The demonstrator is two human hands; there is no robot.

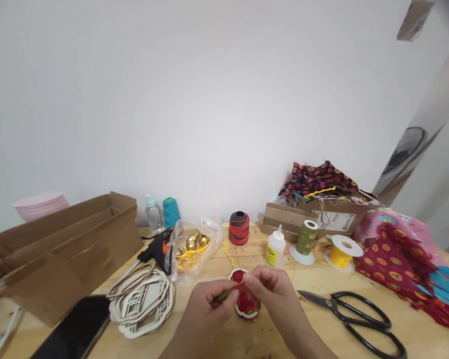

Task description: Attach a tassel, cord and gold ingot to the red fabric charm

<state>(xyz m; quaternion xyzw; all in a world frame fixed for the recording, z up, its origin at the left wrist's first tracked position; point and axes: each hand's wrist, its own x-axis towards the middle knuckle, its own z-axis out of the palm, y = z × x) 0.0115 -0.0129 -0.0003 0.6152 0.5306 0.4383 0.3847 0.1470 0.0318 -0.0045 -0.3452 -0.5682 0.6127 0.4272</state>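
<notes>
Red scalloped ornament [246, 301] shows low in the centre of the frame, left hand [211, 310] pinching olive cord [223, 295], right hand [272, 293] pinching what looks like thin red strand [239, 286]; one loosened pinch could let either slip

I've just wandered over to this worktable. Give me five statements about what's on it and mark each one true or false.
1. The left hand and right hand are both at the red piece with white edging. True.
2. The gold balls lie loose, outside any bag. False: they are in a clear plastic bag.
3. The spool of yellow cord stands to the right of the green spool in the picture. True.
4. The white bottle lies on its side. False: it stands upright.
5. The scissors are to the left of both hands in the picture. False: they lie to the right.
</notes>
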